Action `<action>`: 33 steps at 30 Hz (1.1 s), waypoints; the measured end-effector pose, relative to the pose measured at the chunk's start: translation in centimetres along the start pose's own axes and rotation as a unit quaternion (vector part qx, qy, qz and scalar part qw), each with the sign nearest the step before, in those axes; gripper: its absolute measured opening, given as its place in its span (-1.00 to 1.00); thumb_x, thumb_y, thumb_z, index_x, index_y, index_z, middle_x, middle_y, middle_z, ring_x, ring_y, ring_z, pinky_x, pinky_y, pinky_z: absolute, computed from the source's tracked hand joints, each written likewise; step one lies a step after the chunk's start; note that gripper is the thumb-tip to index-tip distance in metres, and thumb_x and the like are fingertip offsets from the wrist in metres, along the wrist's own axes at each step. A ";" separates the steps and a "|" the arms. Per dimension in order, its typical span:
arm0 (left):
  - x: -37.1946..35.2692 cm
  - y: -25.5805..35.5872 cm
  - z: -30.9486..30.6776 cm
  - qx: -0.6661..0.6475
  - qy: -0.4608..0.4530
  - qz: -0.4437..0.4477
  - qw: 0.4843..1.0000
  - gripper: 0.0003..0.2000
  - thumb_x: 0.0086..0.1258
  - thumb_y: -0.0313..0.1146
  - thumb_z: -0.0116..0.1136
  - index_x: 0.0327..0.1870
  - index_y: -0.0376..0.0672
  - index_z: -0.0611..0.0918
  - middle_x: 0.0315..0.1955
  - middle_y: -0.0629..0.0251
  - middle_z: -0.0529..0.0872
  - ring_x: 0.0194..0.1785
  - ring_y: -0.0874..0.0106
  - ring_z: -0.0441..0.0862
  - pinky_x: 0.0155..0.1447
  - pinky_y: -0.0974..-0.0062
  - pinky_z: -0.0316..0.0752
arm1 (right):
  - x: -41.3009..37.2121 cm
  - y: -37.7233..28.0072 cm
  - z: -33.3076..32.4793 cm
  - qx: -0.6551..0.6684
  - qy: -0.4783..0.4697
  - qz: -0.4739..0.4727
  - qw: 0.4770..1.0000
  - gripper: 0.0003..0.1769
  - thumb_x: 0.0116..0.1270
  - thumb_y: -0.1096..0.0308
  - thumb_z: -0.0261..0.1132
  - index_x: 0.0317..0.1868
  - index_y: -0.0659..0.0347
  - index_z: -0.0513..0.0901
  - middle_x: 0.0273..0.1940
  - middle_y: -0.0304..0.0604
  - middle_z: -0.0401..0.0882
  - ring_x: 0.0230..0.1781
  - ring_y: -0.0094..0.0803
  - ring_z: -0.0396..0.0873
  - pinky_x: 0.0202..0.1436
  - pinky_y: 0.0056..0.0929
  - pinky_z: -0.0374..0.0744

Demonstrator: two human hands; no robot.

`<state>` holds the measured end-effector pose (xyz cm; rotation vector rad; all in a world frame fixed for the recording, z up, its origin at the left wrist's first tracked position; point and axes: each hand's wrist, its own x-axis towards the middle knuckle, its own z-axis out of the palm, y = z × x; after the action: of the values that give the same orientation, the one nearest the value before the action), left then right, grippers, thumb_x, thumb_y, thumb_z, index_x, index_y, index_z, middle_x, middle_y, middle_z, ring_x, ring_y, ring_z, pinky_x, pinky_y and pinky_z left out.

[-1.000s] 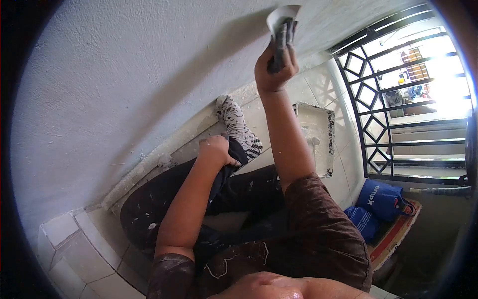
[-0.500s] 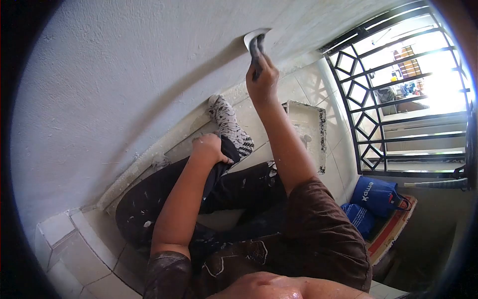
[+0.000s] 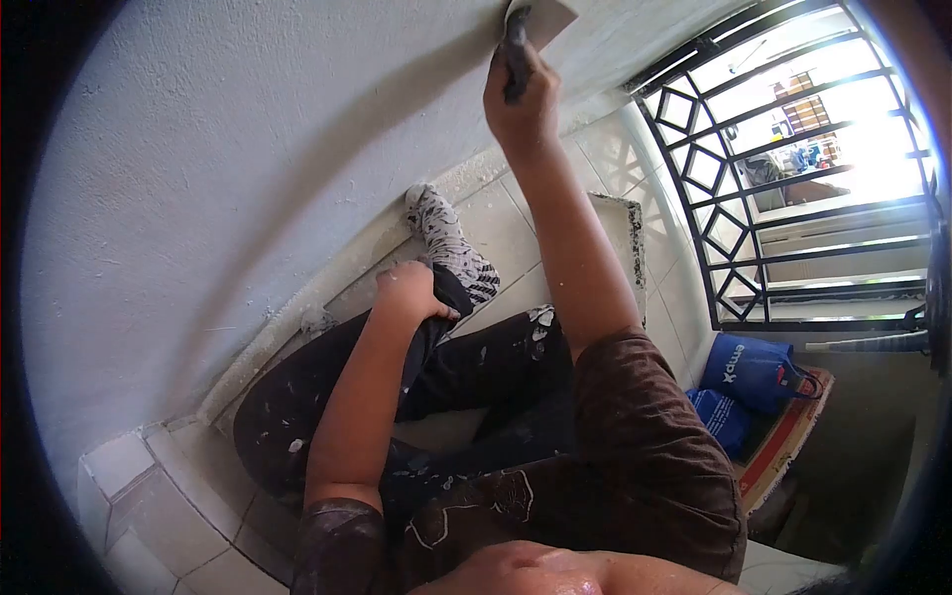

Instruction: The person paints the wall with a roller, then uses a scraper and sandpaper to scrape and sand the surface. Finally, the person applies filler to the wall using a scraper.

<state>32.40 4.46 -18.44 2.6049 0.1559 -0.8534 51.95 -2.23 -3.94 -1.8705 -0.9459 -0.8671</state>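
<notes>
My right hand (image 3: pixel 523 111) is wrapped round the dark handle of a putty knife (image 3: pixel 552 20), raised high at the top of the view. The knife's pale, wide blade is at the white wall (image 3: pixel 248 129); whether its edge touches is hard to tell. Lower down, my left hand (image 3: pixel 407 291) clasps my bent lower leg over the black, paint-spotted trousers (image 3: pixel 297 407), thumb on the near side and fingers mostly hidden. Just beyond it, my foot in a patterned sock (image 3: pixel 446 238) rests by the base of the wall.
Partly behind my right forearm lies a shallow, stained tray (image 3: pixel 623 223) on the tiled floor (image 3: pixel 511 263). A black metal grille (image 3: pixel 759 248) stands to the right. Below it are blue bags (image 3: pixel 749 372) and a flat cardboard box (image 3: pixel 783 451). A tiled ledge (image 3: pixel 119 461) is at lower left.
My right hand has moved up along the wall with the putty knife, whose blade now tilts to the right. My left hand stays on my leg. The view has shifted slightly.
</notes>
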 end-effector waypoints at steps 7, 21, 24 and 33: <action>0.0 0.2 -0.4 0.004 -0.013 0.003 1.000 -0.06 -0.17 0.29 0.51 0.15 -0.30 0.57 0.07 0.05 0.68 0.16 0.16 0.63 0.21 0.22 0.51 | -13.0 0.6 -2.7 -0.040 -0.258 0.163 0.951 -0.87 0.32 0.42 0.21 -0.15 0.24 0.60 -0.45 0.18 0.54 -0.37 0.19 0.55 -0.35 -0.01 0.47; -0.1 2.2 -1.9 -0.081 -0.016 -0.035 0.996 -0.10 -0.22 0.04 0.61 0.18 -0.35 0.55 0.03 -0.14 0.67 0.13 0.04 0.63 0.21 0.24 0.50 | -20.1 5.6 -3.8 0.003 -0.388 0.387 0.836 -0.63 0.29 0.13 0.27 -0.11 0.29 0.63 -0.11 0.20 0.64 -0.02 0.17 0.59 0.06 0.00 0.55; -1.1 3.6 -2.7 -0.150 0.004 -0.059 0.987 -0.20 -0.21 0.03 0.61 0.09 -0.29 0.62 -0.05 -0.10 0.71 0.05 0.03 0.66 0.15 0.23 0.53 | -19.7 6.2 -4.2 0.030 -0.439 0.384 0.812 -0.62 0.28 0.13 0.27 -0.07 0.28 0.63 -0.05 0.20 0.63 0.03 0.12 0.59 0.12 -0.05 0.54; -3.8 4.8 -12.9 0.191 0.565 0.197 0.778 -0.58 0.06 -0.36 0.50 -0.02 -0.21 0.66 -0.20 0.24 0.70 -0.16 0.35 0.65 0.01 0.44 0.52 | -19.5 7.2 -5.5 0.066 -0.518 0.414 0.746 -0.62 0.17 0.42 0.22 0.02 0.28 0.68 0.06 0.11 0.65 0.10 -0.02 0.63 0.13 -0.15 0.58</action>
<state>37.49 5.29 -5.10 2.9596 -0.2741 0.9934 47.76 -15.02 -20.72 -2.2823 -0.5648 0.8668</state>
